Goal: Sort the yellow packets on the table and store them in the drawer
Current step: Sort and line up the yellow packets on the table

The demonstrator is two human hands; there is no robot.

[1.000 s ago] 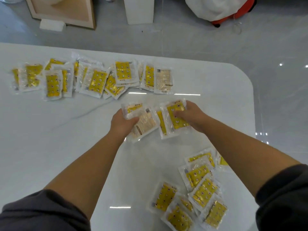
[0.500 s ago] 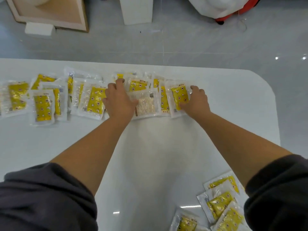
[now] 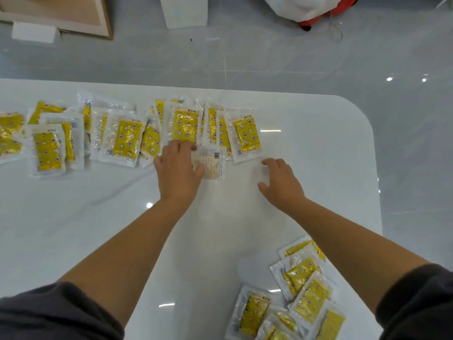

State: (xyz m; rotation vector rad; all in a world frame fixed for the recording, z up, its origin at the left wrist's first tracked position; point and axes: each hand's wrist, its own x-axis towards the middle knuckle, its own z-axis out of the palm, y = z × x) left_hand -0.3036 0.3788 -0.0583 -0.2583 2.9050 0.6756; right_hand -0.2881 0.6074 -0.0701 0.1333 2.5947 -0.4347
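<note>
Several yellow packets in clear wrap lie in an overlapping row [image 3: 127,139] along the far side of the white table [image 3: 85,217]. My left hand [image 3: 177,166] rests flat on the near end of that row, its thumb on a pale face-down packet [image 3: 210,164]. Beside it, my right hand [image 3: 280,182] hovers just over bare table with fingers spread and holds nothing; the rightmost packet of the row [image 3: 246,136] lies just beyond it. A second heap of yellow packets [image 3: 294,298] sits at the near right corner. No drawer is in view.
The table's rounded far right corner [image 3: 362,114] borders grey tiled floor. On the floor beyond stand a wooden-framed board [image 3: 73,13], a white block [image 3: 186,11] and a white bag with red [image 3: 311,8].
Both hands carried packets from mid-table to the far row and set them down. My right hand has let go and drawn back toward me; my left hand has slid back to the row's near edge.
</note>
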